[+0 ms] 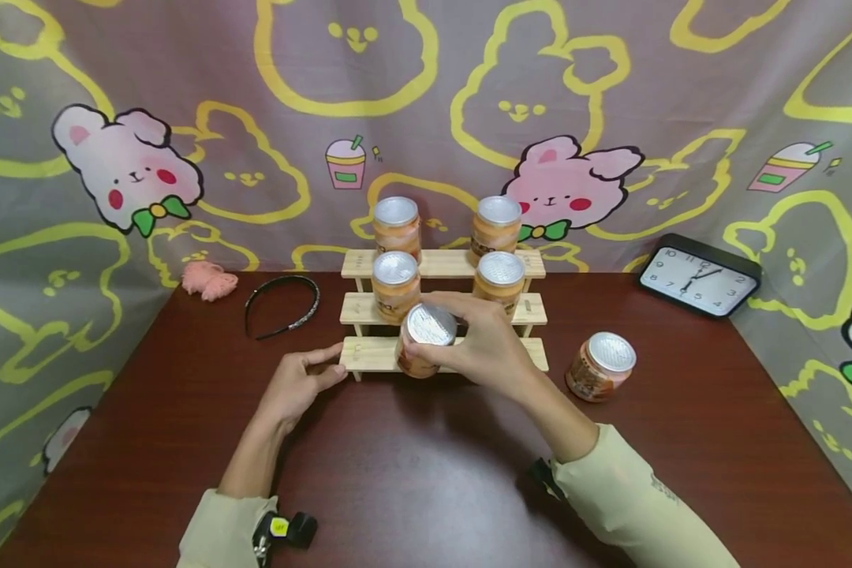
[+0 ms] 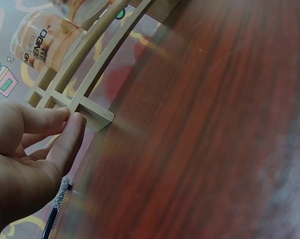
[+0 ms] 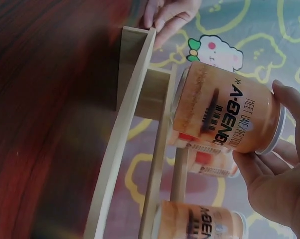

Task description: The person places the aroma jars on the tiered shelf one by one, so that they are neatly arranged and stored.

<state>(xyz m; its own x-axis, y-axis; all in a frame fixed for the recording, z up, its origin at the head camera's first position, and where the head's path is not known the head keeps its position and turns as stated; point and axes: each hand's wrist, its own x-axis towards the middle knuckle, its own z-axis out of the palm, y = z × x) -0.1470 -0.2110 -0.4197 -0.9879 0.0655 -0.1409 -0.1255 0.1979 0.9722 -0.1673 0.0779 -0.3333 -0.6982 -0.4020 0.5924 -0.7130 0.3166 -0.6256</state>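
My right hand (image 1: pixel 493 347) grips a tan-orange can (image 1: pixel 426 339) with a silver lid, fingers and thumb round its upper part. Bold dark lettering runs down the side of this can in the right wrist view. It overlaps the front step of a three-step wooden rack (image 1: pixel 371 355) in the head view. At the left end of that step my left hand (image 1: pixel 291 392) pinches the board between thumb and finger. On the middle step stand two similar cans, left (image 1: pixel 395 288) and right (image 1: pixel 500 280). The back step holds another pair, left (image 1: pixel 397 229) and right (image 1: pixel 495 229).
One more can (image 1: pixel 599 367) stands on the dark wood table (image 1: pixel 426 489), right of the rack. A black clock (image 1: pixel 700 276) leans at the back right. Left of the rack lie a black headband (image 1: pixel 282 306) and a pink fluffy item (image 1: pixel 208 281). Patterned cloth surrounds the table.
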